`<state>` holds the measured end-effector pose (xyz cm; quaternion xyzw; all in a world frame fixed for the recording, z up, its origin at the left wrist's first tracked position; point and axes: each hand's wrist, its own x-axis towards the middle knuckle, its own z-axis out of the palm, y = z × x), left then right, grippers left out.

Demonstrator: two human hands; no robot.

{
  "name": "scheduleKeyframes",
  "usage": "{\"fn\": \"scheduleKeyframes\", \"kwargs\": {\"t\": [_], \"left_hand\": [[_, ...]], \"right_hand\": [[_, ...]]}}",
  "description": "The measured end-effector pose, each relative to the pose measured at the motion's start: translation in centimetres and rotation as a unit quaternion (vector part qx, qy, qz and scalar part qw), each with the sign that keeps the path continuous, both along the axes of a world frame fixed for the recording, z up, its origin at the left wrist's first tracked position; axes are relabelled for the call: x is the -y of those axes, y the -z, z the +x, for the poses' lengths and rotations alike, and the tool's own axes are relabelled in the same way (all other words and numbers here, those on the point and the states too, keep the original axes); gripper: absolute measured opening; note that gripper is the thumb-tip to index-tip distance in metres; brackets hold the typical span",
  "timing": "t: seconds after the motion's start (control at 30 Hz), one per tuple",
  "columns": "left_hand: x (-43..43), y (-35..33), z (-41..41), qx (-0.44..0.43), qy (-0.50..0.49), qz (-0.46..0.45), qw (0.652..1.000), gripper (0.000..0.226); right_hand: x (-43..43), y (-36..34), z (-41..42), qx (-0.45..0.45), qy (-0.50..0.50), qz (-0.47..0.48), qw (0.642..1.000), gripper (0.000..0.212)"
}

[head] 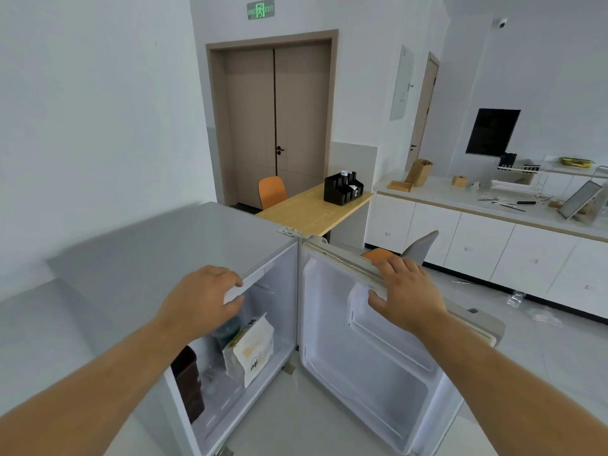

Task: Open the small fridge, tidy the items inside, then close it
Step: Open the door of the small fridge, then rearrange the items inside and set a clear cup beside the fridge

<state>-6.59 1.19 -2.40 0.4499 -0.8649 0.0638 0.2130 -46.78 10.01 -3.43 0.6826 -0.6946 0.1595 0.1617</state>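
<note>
The small grey fridge (158, 255) stands below me with its door (371, 373) swung wide to the right. My left hand (204, 297) grips the front top edge of the fridge body. My right hand (406, 287) rests on the door's top edge, fingers over it. Inside I see a white paper bag (251, 350) with yellow print, a dark brown container (187, 380) at the left, and a dark rounded item (227, 329) partly hidden under my left hand. The door's inner shelves look bare.
A wooden table (312, 209) with a black organizer (342, 189) and an orange chair (271, 192) stands behind the fridge. White counter cabinets (477, 245) run along the right. Another orange chair (378, 255) sits just behind the fridge door. Scraps of plastic lie on the floor (526, 304).
</note>
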Motion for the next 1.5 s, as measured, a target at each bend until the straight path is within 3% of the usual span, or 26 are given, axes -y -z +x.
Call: {"fn": "scheduleKeyframes", "kwargs": {"t": [0.1, 0.2, 0.33, 0.47, 0.67, 0.93, 1.17, 1.3, 1.5], "left_hand": [[-3.7, 1.8, -1.5, 0.084, 0.043, -0.023, 0.995, 0.028], [-6.4, 5.0, -2.4, 0.083, 0.016, 0.024, 0.996, 0.031], [-8.7, 9.5, -3.1, -0.006, -0.078, 0.12, 0.99, 0.037], [-8.8, 13.6, -4.3, -0.104, -0.156, 0.188, 0.964, 0.038], [-4.4, 19.5, -5.1, -0.306, -0.253, 0.286, 0.872, 0.058], [2.4, 26.0, -4.2, -0.42, -0.336, 0.329, 0.776, 0.077], [6.1, 29.5, -3.8, -0.424, -0.329, 0.333, 0.775, 0.092], [7.1, 30.4, -4.3, -0.448, -0.298, 0.345, 0.769, 0.09], [6.9, 31.2, -5.3, -0.455, -0.259, 0.351, 0.777, 0.087]], "right_hand": [[-0.5, 0.1, 2.5, 0.005, -0.081, -0.051, 0.995, 0.045], [-0.8, 0.9, 6.3, 0.044, -0.144, -0.038, 0.988, 0.031], [-1.0, 4.3, 11.9, 0.174, -0.143, 0.041, 0.973, 0.02], [0.1, 8.6, 16.4, 0.375, -0.091, 0.152, 0.91, 0.026], [5.1, 13.2, 19.5, 0.478, -0.009, 0.237, 0.846, 0.041], [13.1, 18.2, 21.6, 0.506, 0.041, 0.3, 0.807, 0.038], [18.0, 21.0, 23.0, 0.495, 0.066, 0.347, 0.794, 0.036], [19.8, 21.7, 23.4, 0.488, 0.061, 0.366, 0.79, 0.04], [20.8, 22.9, 23.1, 0.449, 0.042, 0.397, 0.799, 0.029]]}}
